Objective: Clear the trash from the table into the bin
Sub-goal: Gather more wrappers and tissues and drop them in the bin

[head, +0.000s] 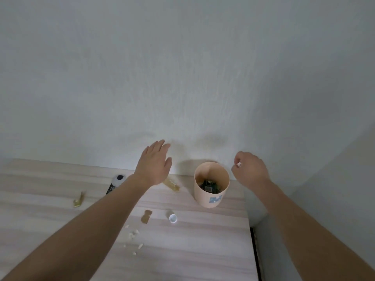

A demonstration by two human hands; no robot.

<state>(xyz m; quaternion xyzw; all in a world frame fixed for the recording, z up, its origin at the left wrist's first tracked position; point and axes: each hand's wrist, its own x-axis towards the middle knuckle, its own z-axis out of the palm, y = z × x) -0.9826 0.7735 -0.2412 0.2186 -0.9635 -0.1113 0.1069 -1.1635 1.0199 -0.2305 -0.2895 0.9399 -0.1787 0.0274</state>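
Observation:
A small peach-coloured bin (211, 196) stands on the wooden table (60, 220) near its right edge, with dark trash inside. My right hand (250, 168) hovers just right of the bin's rim and pinches a small white scrap (239, 164). My left hand (155, 162) is raised above the table left of the bin, fingers straight, holding nothing. On the table lie a golden wrapper (172, 185), a tan scrap (146, 216), a gold piece (78, 200), a white bottle cap (173, 218) and several white crumbs (134, 235).
A black-and-white bottle (115, 183) lies at the back of the table, partly behind my left forearm. A white wall rises right behind the table. The table's right edge drops into a dark gap (256, 254) beside another wall.

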